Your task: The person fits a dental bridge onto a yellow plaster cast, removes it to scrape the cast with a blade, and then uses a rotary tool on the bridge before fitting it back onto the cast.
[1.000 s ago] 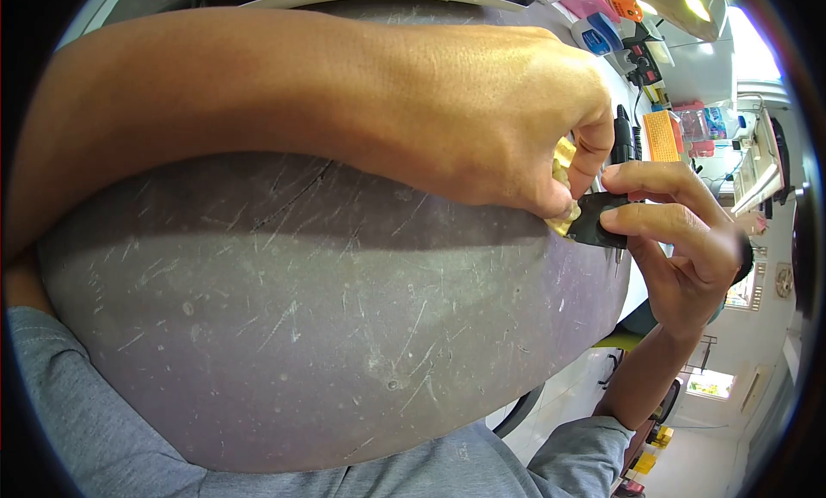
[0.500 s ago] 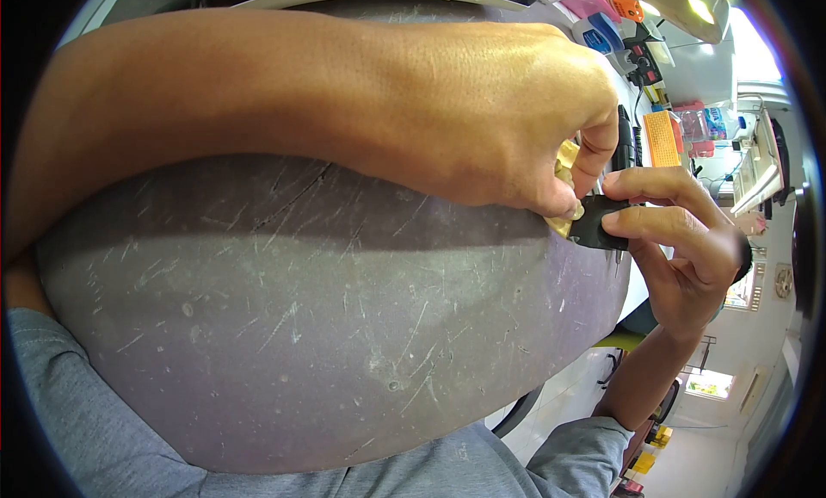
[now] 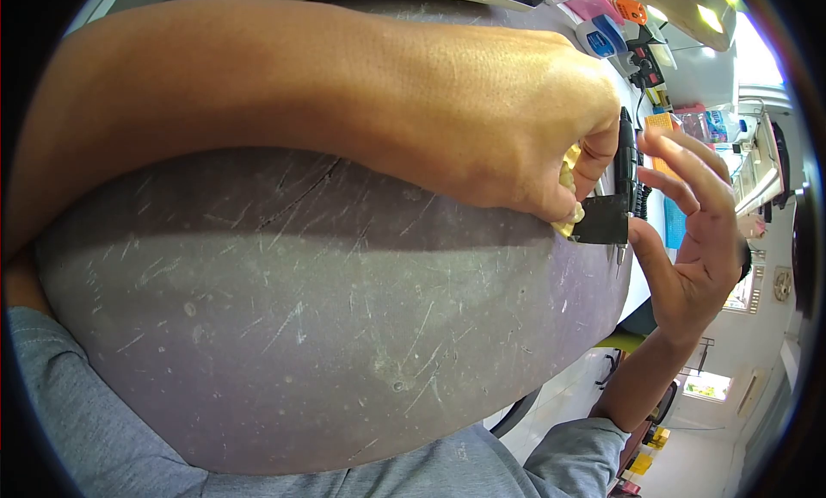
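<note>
1 black piece (image 3: pixel 602 231) between left hand (image 3: pixel 482 119), right hand (image 3: pixel 688 231).

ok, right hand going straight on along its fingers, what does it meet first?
Probably the black pen tool, just past the right hand's fingertips, then the left hand pinching a yellow piece. Depth is unclear: the tool may lie lower than the fingers.

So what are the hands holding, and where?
The left hand pinches a yellow piece and the black part by its left edge. The right hand is open, thumb touching its right edge.
</note>
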A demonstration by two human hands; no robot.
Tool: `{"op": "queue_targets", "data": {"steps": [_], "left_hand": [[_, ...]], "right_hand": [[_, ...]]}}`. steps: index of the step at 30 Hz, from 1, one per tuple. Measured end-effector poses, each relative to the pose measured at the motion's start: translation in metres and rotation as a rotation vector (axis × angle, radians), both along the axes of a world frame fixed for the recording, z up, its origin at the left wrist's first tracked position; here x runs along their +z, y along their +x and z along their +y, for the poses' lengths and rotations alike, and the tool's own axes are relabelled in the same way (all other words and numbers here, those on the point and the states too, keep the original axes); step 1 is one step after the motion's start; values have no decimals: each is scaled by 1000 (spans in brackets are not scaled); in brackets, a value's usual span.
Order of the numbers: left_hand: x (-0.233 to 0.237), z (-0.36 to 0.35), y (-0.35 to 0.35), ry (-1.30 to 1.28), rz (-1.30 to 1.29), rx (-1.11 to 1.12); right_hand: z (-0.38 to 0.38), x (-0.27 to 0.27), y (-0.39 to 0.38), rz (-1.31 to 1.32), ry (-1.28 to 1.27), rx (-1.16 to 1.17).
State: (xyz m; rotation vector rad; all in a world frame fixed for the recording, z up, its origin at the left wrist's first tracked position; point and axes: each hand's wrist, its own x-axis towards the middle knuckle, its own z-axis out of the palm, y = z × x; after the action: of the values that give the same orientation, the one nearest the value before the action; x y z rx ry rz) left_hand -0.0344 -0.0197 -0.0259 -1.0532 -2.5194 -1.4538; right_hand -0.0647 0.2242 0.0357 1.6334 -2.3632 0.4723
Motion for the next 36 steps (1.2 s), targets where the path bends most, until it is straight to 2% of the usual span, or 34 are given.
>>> {"op": "queue_targets", "data": {"steps": [5, 7, 12, 14, 15, 17, 18, 20, 24, 26, 27, 29, 30, 32, 36], "left_hand": [[-14, 5, -9, 34, 23, -26], [-11, 4, -9, 19, -6, -35], [-15, 3, -12, 30, -40, -43], [-21, -2, -16, 107, 143, -65], [-6, -11, -18, 105, 144, -65], [35, -36, -22, 88, -294, -422], [31, -33, -19, 86, -296, -424], [20, -23, -8, -33, 64, -318], [28, -15, -3, -91, -130, -243], [13, -12, 12, 100, 208, -38], [2, -12, 6, 101, 208, -35], [-18, -16, -13, 321, 435, -294], [-14, -12, -12, 321, 436, -291], [-2, 3, -8, -49, -37, -45], [-4, 5, -11, -93, 9, -57]], "right_hand": [[12, 1, 6, -100, 30, -103], [9, -1, 9, -221, 35, -140], [9, -9, 9, -229, 57, -87], [11, -11, 9, -236, 84, -80], [11, -12, 8, -232, 74, -65], [12, -13, 7, -229, 61, -53], [11, -14, 7, -238, 58, -60], [11, -13, 8, -251, 54, -70], [6, -13, 8, -201, 38, -78], [3, -12, 8, -170, 16, -82], [2, -11, 8, -165, 28, -82], [1, -10, 9, -158, 41, -78], [2, -11, 8, -156, 33, -80], [2, -12, 8, -158, 24, -82], [-1, -10, 9, -145, 28, -69]]}}
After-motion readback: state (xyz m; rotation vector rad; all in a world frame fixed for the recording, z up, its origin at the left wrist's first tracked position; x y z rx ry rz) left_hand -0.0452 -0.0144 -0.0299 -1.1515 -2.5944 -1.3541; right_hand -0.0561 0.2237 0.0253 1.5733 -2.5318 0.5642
